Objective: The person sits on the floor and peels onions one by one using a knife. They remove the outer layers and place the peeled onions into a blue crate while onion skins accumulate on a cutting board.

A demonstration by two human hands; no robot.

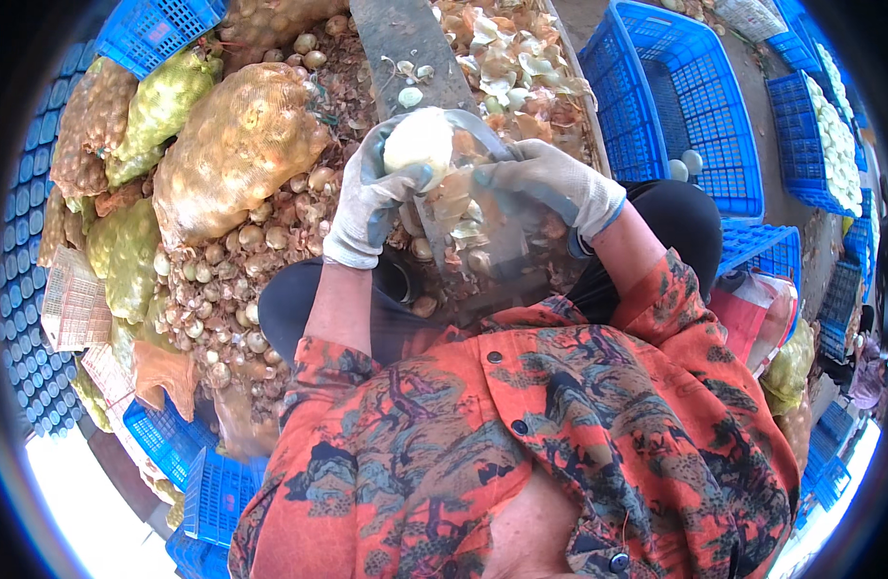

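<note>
A peeled white onion point(418, 147) rests in the gloved fingers of my left hand point(371, 194), above the lower end of a grey board point(409, 43). My right hand point(549, 177), gloved too, grips a knife point(481, 132); its handle is hidden in the fist. The blade reaches over to the onion's right side. Beneath my hands, papery onion skins point(465, 210) look blurred. A cut onion piece point(410, 97) and small scraps lie on the board beyond the onion.
Onion peelings point(516, 65) fill the trough right of the board. Left are loose unpeeled onions point(252, 239) and a bulging mesh sack point(234, 145). A blue plastic crate point(635, 94) at right holds a few peeled onions point(686, 166). Farther right, another crate point(805, 145) is heaped with peeled onions.
</note>
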